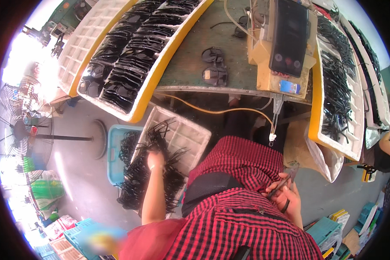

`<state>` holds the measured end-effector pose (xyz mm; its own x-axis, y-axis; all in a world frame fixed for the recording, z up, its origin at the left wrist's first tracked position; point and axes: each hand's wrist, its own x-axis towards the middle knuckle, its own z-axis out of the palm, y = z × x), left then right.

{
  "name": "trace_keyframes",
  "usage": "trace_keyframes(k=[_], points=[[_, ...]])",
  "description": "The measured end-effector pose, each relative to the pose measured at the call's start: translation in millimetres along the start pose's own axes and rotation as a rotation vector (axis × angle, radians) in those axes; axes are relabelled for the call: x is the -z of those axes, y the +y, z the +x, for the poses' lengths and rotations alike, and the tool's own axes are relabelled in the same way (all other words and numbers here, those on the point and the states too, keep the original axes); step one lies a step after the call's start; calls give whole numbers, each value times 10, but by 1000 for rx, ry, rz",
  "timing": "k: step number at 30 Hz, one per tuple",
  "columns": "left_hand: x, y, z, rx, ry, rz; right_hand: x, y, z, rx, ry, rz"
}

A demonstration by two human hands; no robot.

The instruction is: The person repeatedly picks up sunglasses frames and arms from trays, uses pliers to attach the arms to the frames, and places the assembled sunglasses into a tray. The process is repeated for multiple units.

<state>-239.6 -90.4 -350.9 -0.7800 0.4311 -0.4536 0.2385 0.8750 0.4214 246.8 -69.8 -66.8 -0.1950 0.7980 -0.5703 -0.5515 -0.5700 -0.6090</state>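
My left hand (155,160) reaches in among a heap of black eyeglass frames (136,184) with thin temple arms. The frames lie over a white compartment tray (188,136) at my left side. Its fingers are hidden behind the dark pieces, so I cannot tell whether they grip one. Beside my lap on the right, my right hand (289,197) is closed around pliers (278,187) with dark curved handles. The jaws of the pliers point up and away from me. Under the heap's left side shows a light-blue basket (113,151) with more black frames.
On the green workbench (182,65) lie dark sunglasses (215,71). A yellow-edged tray of black lenses (132,65) stands left, another of thin black arms (336,86) right. A phone (289,39) rests on a yellow stand. A cable hangs below the bench; a fan (19,130) stands left.
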Motion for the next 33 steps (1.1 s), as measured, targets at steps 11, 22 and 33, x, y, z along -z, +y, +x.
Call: trace_keyframes(k=[11, 22, 33], points=[[1390, 1933, -2360, -513, -863, -508, -503, -341, 242, 575, -306, -674], [774, 2408, -2469, -343, -1151, -880, -247, -138, 347, 615, 80, -721], [66, 2618, -2807, -245, -1248, -929, -263, -120, 853, 382, 72, -420]])
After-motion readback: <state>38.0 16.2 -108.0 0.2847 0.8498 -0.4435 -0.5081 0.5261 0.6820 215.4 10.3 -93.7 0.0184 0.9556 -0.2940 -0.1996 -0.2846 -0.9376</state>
